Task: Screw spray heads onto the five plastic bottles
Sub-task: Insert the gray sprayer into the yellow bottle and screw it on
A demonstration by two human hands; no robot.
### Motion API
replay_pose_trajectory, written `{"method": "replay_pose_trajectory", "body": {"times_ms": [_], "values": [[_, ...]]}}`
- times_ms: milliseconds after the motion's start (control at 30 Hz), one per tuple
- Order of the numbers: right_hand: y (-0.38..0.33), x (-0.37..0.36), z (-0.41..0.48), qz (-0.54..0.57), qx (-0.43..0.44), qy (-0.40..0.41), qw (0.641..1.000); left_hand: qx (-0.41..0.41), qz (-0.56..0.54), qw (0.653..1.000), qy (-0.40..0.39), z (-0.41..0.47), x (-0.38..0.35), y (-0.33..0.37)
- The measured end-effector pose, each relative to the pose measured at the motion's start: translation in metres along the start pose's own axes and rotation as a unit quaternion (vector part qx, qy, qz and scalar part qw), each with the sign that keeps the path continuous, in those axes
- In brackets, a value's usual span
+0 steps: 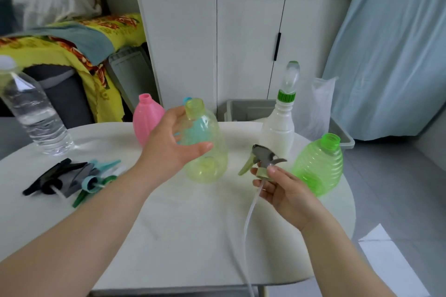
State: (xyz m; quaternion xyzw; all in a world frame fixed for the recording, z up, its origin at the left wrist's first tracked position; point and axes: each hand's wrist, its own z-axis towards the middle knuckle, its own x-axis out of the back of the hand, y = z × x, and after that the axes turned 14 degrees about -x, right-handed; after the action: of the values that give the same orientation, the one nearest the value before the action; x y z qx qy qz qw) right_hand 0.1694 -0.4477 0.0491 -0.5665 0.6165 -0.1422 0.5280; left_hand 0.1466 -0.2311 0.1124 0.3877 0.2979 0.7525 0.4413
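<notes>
My left hand (172,144) grips a clear yellow bottle (207,152) by its shoulder and holds it tilted above the white table (183,224); its neck is bare. My right hand (280,188) pinches a grey and olive spray head (261,160) by its collar, to the right of the yellow bottle, with its clear tube (248,219) hanging down. A pink bottle (146,119) and a blue bottle (193,128), mostly hidden, stand behind my left hand. A green ribbed bottle (319,166) stands at the right. Several loose spray heads (74,176) lie at the left.
A white bottle with a clear green-topped cap (280,125) stands behind the spray head. A clear water bottle (31,113) stands at the table's far left. A grey bin (243,109) and a plastic bag (318,108) sit behind the table, before a white cabinet.
</notes>
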Motion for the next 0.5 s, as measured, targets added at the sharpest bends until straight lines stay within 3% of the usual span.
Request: {"method": "replay_pose_trajectory", "body": {"times_ms": [267, 500], "values": [[-0.065, -0.035, -0.039, -0.052, 0.111, -0.030, 0.992, 0.052, -0.039, 0.997, -0.036, -0.040, 0.021, -0.014], [-0.117, -0.084, -0.067, -0.024, 0.259, -0.044, 0.965, 0.050, -0.042, 0.994, -0.083, -0.048, 0.014, -0.017]]}}
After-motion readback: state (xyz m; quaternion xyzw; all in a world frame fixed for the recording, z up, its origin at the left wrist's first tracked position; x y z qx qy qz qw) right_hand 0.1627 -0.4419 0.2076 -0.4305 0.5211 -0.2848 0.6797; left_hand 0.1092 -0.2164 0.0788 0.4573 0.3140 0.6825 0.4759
